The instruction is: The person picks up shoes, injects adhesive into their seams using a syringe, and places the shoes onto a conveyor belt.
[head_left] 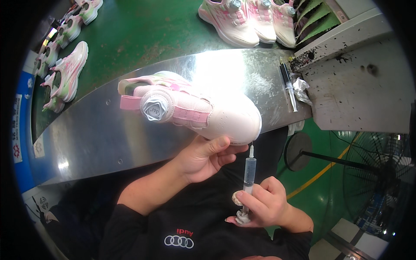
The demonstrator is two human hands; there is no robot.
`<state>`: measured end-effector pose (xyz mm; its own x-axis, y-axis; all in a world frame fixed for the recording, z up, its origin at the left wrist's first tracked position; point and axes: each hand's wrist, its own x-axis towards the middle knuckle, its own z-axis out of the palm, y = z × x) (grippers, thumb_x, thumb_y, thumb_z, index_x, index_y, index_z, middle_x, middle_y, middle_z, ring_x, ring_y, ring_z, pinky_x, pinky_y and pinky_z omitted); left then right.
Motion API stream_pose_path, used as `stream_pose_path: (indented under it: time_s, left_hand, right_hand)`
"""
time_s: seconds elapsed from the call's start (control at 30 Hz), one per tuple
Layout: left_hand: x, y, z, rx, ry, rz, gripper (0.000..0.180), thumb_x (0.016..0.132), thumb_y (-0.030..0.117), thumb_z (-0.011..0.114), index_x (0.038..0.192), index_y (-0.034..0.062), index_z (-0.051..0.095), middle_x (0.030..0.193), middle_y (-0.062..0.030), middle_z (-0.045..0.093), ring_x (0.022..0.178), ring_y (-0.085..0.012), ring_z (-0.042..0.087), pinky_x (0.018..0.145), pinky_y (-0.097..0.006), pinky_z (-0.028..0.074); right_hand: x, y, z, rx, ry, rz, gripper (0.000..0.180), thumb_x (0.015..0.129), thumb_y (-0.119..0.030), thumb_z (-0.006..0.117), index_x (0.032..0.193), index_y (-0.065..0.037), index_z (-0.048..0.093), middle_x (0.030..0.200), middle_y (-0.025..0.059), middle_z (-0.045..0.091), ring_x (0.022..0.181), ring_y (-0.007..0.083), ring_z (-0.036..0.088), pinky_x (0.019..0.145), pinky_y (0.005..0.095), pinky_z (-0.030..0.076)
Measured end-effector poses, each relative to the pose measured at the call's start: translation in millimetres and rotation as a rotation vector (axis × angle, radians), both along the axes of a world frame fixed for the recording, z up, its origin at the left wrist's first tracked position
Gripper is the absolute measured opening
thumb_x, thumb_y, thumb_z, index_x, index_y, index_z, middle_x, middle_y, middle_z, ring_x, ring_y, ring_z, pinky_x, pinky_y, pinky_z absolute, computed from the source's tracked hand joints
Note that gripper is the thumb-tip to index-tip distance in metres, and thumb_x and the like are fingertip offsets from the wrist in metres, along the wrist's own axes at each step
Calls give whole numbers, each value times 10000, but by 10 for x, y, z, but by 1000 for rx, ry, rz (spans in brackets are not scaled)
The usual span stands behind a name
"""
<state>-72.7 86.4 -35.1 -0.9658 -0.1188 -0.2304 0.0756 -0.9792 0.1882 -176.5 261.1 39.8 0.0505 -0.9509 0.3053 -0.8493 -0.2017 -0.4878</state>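
Observation:
My left hand [207, 158] grips a pink and cream sneaker [236, 112] from below, near its toe, thumb on the side and fingers under the sole. The shoe has a silvery dial on its tongue, and its toe points right. Closed around a clear syringe [250, 171], my right hand [266, 203] holds it upright, with its needle tip at the sole edge by the toe. Whether the tip touches the shoe I cannot tell. Clear liquid shows in the barrel. A crumpled whitish wad [242, 216] sits between the right fingers, around the plunger end.
Under the shoe lies a metal plate [95, 134] on a green table [143, 34]. More sneakers stand at the far left [69, 71] and far right [232, 24]. A dark-filled syringe [287, 82] and crumpled tissue [302, 90] lie near a grey metal housing [359, 82]. A fan [372, 173] stands right.

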Motion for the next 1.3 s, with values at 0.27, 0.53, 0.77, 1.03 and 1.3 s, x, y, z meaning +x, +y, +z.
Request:
stream_pose_path:
  time_s: [0.27, 0.53, 0.77, 1.03, 1.3]
  left_hand:
    - [346, -52, -29, 66, 85, -68, 445, 798, 73, 645, 1208, 57, 473, 1094, -133, 593, 1001, -258, 596, 753, -329, 535]
    - [1440, -86, 157, -44, -202, 91, 785, 656, 54, 678, 1331, -40, 287, 1264, -182, 463, 1177, -284, 470, 1002, -403, 371]
    - [492, -786, 220, -459, -283, 294, 644, 769, 130, 631, 1298, -63, 318, 1238, -162, 491, 1140, -278, 502, 961, -388, 419]
    - [462, -1481, 84, -687, -305, 333, 289, 865, 88, 503, 1127, -26, 462, 1113, -179, 532, 1029, -321, 568, 860, -357, 505]
    - [2363, -2605, 7, -897, -880, 1208, 316, 822, 31, 583, 1091, 41, 419, 1003, -115, 529, 907, -240, 556, 760, -310, 465]
  right_hand:
    - [-109, 70, 66, -246, 6, -67, 670, 626, -469, 768, 1067, -55, 480, 798, 64, 537, 545, 173, 429, 515, 300, 322]
    - [-627, -564, -572, -154, -230, -255, 737, 560, -452, 807, 1067, -18, 494, 894, 108, 529, 747, 262, 488, 666, 341, 404]
    - [-660, -870, -669, -205, -277, -203, 725, 571, -406, 813, 1097, -22, 493, 933, 109, 540, 796, 270, 493, 704, 350, 410]
    - [-592, -737, -671, -94, -355, -243, 784, 538, -411, 830, 1121, -24, 478, 930, 103, 534, 753, 248, 481, 644, 324, 406]
    - [-622, -917, -772, -215, -320, -277, 758, 543, -441, 820, 1084, -25, 489, 905, 119, 524, 749, 272, 496, 667, 347, 422]
